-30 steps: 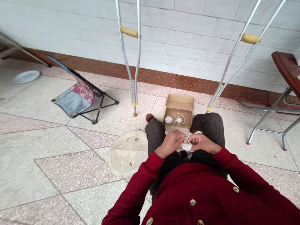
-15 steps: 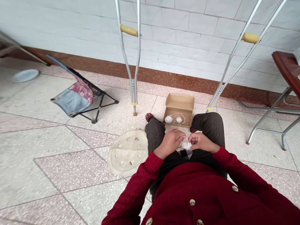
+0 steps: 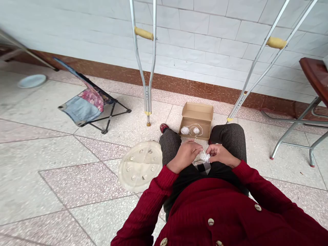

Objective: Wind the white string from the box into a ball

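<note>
Over my lap, a small bunched piece of white yarn (image 3: pixel 205 156) sits between my two hands. My left hand (image 3: pixel 186 154) is closed, with thumb and fingertips pinched at the left side of the yarn where a thin white length sticks up. Whether that length is a strand or a slim tool, I cannot tell. On the other side, my right hand (image 3: pixel 220 155) has its fingers closed on the yarn bunch. Beyond my hands, an open cardboard box (image 3: pixel 197 112) stands on the floor between my feet. Inside are two white yarn balls, a larger one (image 3: pixel 185 130) and a smaller one (image 3: pixel 196 130), with loose strands.
A round pale mat (image 3: pixel 139 165) with cut holes lies left of my leg. Two crutches, one left (image 3: pixel 148 92) and one right (image 3: pixel 241 99), lean at the tiled wall. A folding chair (image 3: pixel 84 106) stands left, a metal-legged stool (image 3: pixel 294 130) right.
My hands stay together at the yarn, and slightly more of the white bunch shows between them. The whole view has shifted a little.
</note>
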Motion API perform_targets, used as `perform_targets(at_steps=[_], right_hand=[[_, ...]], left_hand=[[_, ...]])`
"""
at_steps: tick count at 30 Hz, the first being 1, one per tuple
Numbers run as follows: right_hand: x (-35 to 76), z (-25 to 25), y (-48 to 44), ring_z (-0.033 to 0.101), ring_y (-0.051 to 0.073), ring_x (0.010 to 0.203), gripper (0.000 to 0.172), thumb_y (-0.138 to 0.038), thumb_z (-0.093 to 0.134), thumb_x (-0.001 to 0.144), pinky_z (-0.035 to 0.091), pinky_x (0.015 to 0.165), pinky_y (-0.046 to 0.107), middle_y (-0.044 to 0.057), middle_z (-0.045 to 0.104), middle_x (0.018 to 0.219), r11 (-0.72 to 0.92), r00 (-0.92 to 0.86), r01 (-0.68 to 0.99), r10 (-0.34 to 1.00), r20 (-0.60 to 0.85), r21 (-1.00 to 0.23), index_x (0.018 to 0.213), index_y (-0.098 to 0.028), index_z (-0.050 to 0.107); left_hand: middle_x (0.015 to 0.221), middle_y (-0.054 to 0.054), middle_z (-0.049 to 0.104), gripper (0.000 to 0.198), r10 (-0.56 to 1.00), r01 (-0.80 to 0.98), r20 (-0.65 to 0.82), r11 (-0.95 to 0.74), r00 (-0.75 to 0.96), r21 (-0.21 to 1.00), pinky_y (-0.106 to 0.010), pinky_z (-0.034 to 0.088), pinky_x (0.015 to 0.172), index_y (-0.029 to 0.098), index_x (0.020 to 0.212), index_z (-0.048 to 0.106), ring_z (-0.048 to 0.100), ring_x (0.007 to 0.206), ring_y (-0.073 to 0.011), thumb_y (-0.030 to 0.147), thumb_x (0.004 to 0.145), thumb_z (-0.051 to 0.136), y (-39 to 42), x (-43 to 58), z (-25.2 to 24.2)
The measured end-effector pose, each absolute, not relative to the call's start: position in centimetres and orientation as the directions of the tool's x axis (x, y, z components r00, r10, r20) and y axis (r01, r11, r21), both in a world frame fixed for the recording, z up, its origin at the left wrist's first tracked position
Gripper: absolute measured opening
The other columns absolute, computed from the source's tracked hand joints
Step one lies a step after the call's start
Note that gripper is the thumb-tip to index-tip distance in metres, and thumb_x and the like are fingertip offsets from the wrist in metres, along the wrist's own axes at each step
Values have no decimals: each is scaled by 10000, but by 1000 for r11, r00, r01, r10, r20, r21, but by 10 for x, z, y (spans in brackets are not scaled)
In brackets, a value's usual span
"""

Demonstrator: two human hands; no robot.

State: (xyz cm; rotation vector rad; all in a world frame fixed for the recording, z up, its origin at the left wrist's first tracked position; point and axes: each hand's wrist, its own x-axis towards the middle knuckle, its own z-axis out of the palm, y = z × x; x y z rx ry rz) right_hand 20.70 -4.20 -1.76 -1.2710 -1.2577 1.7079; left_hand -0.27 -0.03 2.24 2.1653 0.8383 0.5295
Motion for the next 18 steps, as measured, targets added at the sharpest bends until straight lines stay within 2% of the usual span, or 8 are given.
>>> perform_targets(at_steps=[2,3,6,8,11,14,16,18], right_hand=[[203,-1,-48,528,97,566,309,-191,833,515,396,540,215,-35,627,653,-369,-381,-79,870,-314,-926,754,-170,639],[202,8,-48,545,105,587,313,-201,839,521,413,553,221,-24,645,684,-364,-358,-133,885,-298,-922,763,-173,642],[206,23,-35,573,125,606,273,-233,825,565,453,567,244,-7,660,705,-271,-123,-236,961,-248,-933,762,-183,643],[210,17,-22,570,129,587,241,-234,800,586,458,564,253,-11,647,674,-204,63,-198,973,-221,-959,751,-190,630],[214,-12,-13,542,121,573,199,-175,763,561,428,558,245,-24,616,629,-171,190,50,969,-159,-984,681,-187,605],[210,-34,-25,489,96,547,182,-105,731,521,366,530,218,-43,582,590,-207,26,225,978,-207,-952,628,-174,601],[204,-33,-38,457,83,514,208,-102,745,508,334,502,206,-58,564,567,-297,-195,164,925,-326,-941,654,-169,614],[199,-19,-47,469,85,516,258,-132,785,504,346,501,205,-55,579,582,-389,-357,25,857,-372,-921,705,-169,628]], left_hand=[[656,10,614,331,720,374,97,-465,687,802,-310,398,927,168,665,619,540,664,-129,247,948,466,2,-2,22],[674,2,619,334,733,364,80,-426,676,828,-289,419,870,165,671,625,550,679,-134,246,948,457,1,1,20],[693,-11,627,357,741,360,12,-341,672,868,-245,424,727,156,661,629,566,694,-140,273,950,455,-9,13,11],[649,-6,609,372,707,382,-20,-359,707,852,-243,421,713,160,623,614,563,684,-141,293,944,480,-15,19,6],[600,7,589,364,680,413,1,-447,734,793,-286,431,848,169,606,595,556,666,-140,279,940,499,-19,19,6],[669,5,639,312,713,439,95,-525,695,729,-364,348,1038,177,688,631,574,696,-139,259,951,484,-11,7,10],[708,2,659,293,731,446,125,-532,671,720,-387,318,1070,177,721,645,586,728,-143,257,952,483,-4,-1,12],[681,8,645,315,740,419,89,-471,667,777,-355,378,1003,170,694,636,581,710,-140,262,952,479,1,-4,12]])
